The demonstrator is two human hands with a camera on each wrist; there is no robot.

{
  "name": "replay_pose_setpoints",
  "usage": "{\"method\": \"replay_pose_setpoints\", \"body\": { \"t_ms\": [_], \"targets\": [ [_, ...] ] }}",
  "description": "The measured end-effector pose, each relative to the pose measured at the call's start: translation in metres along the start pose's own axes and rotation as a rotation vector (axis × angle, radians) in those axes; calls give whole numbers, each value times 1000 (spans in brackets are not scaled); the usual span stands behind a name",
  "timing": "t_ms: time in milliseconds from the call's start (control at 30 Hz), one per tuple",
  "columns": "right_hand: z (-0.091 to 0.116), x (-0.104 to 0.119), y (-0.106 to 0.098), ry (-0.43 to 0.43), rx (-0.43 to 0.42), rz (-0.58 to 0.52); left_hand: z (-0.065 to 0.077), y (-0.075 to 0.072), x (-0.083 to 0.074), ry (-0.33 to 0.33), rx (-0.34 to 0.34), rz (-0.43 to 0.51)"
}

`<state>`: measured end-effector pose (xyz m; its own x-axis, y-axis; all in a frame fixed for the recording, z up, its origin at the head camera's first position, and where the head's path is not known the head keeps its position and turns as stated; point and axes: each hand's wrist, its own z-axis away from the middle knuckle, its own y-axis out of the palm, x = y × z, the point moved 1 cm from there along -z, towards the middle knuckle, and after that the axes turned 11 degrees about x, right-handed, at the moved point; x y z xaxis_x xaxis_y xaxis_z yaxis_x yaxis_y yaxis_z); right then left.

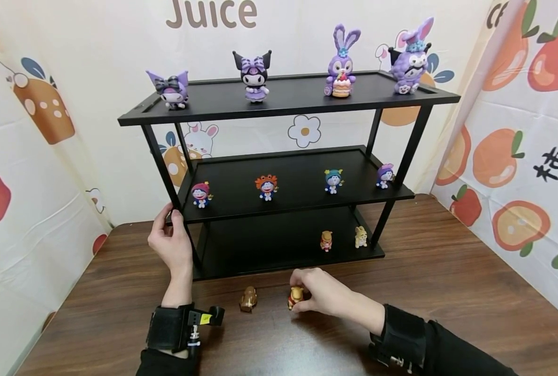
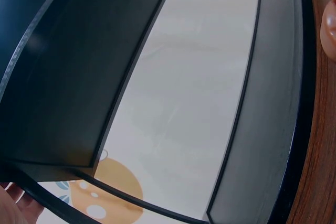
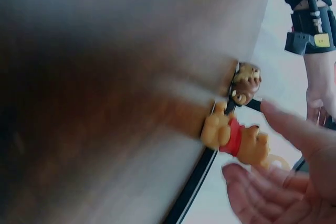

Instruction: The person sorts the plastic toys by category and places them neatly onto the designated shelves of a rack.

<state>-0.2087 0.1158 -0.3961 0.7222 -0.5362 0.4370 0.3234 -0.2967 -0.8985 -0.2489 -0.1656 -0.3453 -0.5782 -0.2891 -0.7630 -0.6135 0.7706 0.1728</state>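
Observation:
My left hand [image 1: 172, 237] holds the left side of a black three-tier display rack [image 1: 283, 279] at the middle shelf's corner, beside the slanted post. In the left wrist view, only some of its fingers [image 2: 20, 205] show. In front of the rack, my right hand [image 1: 323, 292] reaches round a yellow bear figurine [image 1: 296, 295] in a red shirt standing on the table. The right wrist view shows the thumb apart from the bear figurine [image 3: 236, 135], with the other fingers loosely bent near its head. Left of it stands a brown figurine [image 1: 248, 299], nearest to neither palm.
Two small figurines, a yellow bear [image 1: 326, 241] and a cream one [image 1: 361, 237], stand on the bottom shelf's right. Several costumed blue figurines [image 1: 266, 186] line the middle shelf. Purple figures [image 1: 254, 78] stand along the top. A printed cloth [image 1: 95, 31] hangs behind the wooden table [image 1: 448, 271].

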Motion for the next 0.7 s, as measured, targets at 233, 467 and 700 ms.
{"method": "replay_pose_setpoints", "body": {
  "t_ms": [233, 467, 700],
  "targets": [
    [4, 4, 2, 64, -45, -47, 0, 0, -1, -3, 3, 7],
    [1, 1, 6, 74, 4, -155, 0, -1, 0, 4, 2, 10],
    [-2, -1, 5, 52, 2, -185, 0, -1, 1, -5, 3, 18]
  ]
}}
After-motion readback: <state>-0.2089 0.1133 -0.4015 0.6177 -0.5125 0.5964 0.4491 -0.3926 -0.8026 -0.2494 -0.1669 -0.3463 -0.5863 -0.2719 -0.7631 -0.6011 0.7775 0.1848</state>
